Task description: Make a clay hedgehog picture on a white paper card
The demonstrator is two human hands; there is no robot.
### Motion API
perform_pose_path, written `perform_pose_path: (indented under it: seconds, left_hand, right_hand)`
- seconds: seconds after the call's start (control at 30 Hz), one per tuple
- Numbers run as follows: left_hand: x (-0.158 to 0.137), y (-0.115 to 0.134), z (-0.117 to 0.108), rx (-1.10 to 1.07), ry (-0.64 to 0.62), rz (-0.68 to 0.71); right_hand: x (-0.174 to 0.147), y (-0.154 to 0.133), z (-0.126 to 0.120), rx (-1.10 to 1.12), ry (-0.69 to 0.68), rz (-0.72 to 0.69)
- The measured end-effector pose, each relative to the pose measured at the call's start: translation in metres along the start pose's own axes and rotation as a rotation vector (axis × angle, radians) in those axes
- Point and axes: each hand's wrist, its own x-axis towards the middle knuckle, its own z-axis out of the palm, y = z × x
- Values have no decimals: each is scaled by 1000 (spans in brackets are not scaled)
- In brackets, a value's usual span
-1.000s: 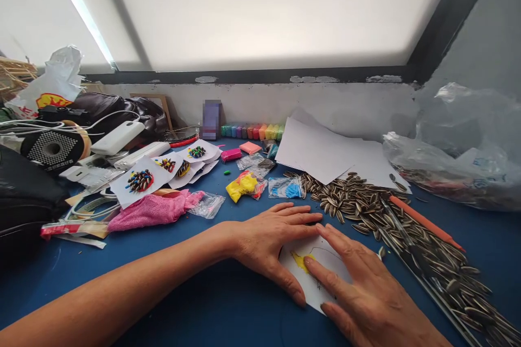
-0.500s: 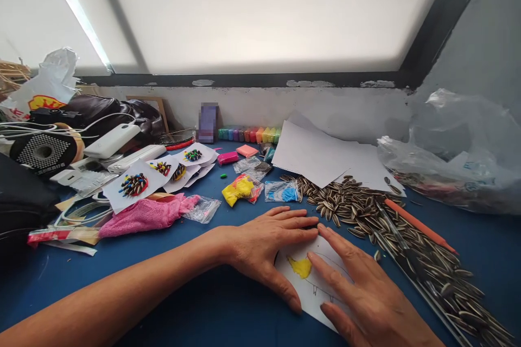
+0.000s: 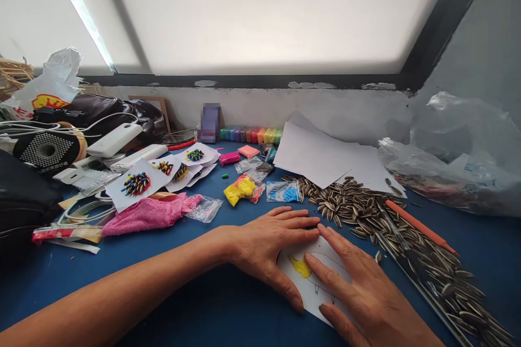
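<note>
A small white paper (image 3: 290,288) with a pencil outline lies on the blue table. Yellow clay (image 3: 299,267) is spread thin over part of that drawing. My left hand (image 3: 271,244) rests flat along the paper's left edge, fingers stretched out and thumb on its near side. From the right, my right hand (image 3: 362,287) reaches over the sheet with its fingers apart. Its index fingertip touches the right edge of the yellow clay. Neither hand holds anything, and much of the drawing is covered by my right hand.
Sunflower seeds (image 3: 354,206) spread along the right, with an orange stick (image 3: 421,226) on them. Beyond my hands lie yellow clay on a wrapper (image 3: 239,191) and a blue clay packet (image 3: 284,192). Seed-covered papers (image 3: 138,183), a pink cloth (image 3: 146,218) and white sheets (image 3: 313,152) lie farther off.
My right index fingertip has shifted slightly left and up against the yellow clay, whose top edge looks changed. My left hand stays in place on the paper.
</note>
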Motion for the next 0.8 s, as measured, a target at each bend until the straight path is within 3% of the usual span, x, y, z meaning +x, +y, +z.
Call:
perform_pose_path:
  seconds: [0.8]
  left_hand:
    - [-1, 1, -2, 12, -4, -14]
  right_hand:
    - [-4, -1, 2, -10, 49, 44]
